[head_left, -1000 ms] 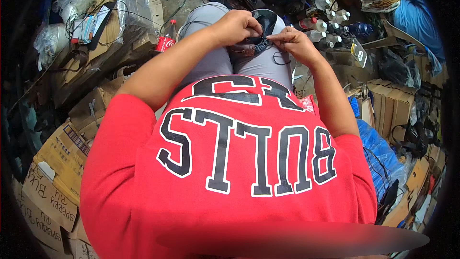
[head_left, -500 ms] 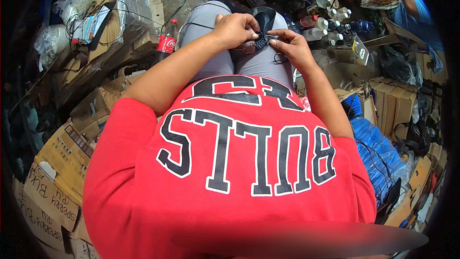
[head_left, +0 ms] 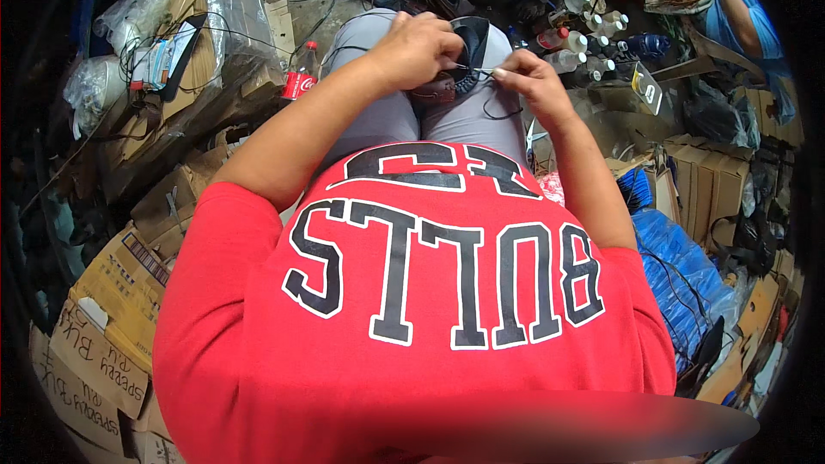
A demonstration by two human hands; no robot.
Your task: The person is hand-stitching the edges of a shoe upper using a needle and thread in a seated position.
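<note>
On my grey-trousered lap lies what looks like a dark shoe [head_left: 472,34], with a brown section and a black ribbed edge. My left hand [head_left: 417,50] is closed over its near side, fingertips pinching a thin black cord [head_left: 479,70]. To the right, my right hand [head_left: 534,84] grips the same cord between thumb and forefinger. The cord runs taut between both hands. A loose tail of it curls below the right hand, over my thigh. My left fingers hide part of the shoe.
A red-labelled soda bottle [head_left: 301,74] stands left of my knees. Several capped plastic bottles [head_left: 567,61] crowd the right. Flattened cardboard [head_left: 107,292] and plastic wrap [head_left: 228,26] lie left, a blue plastic sheet [head_left: 675,279] right. Another person's arm [head_left: 736,4] shows at upper right.
My right hand has moved slightly right, away from the shoe, drawing the cord out between the hands. My left hand stays at the shoe, turned a little more over it.
</note>
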